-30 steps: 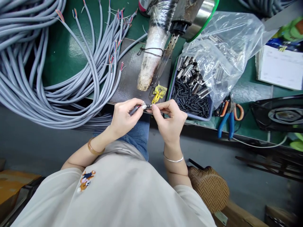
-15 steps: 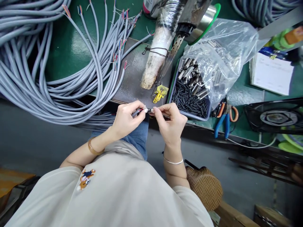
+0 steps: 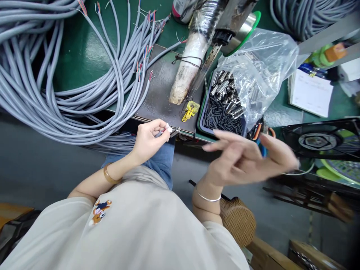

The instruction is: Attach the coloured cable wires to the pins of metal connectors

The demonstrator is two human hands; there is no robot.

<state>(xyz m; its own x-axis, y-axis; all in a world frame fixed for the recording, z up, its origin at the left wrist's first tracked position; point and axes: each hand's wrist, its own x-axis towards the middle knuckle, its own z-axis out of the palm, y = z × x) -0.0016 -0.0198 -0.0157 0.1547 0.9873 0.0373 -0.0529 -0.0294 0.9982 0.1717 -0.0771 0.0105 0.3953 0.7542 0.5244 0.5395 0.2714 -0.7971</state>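
My left hand pinches the end of a grey cable at the bench edge, with a small connector sticking out beyond the fingertips. To the right, my right hand is blurred by motion, its fingers apart and nothing in them, in front of the pliers. Just behind the bench edge, a blue tray holds metal connector parts and small black tubes. Yellow pieces lie on the dark plate to the left of the tray.
Grey cables with stripped ends spread over the left side. A wrapped white tube and a metal-tipped tool slant above the plate. A plastic bag, papers and a black fan are at the right.
My right hand has let go of the connector and moved right, its fingers spreading. My left hand still grips the cable end. The view has shifted slightly.
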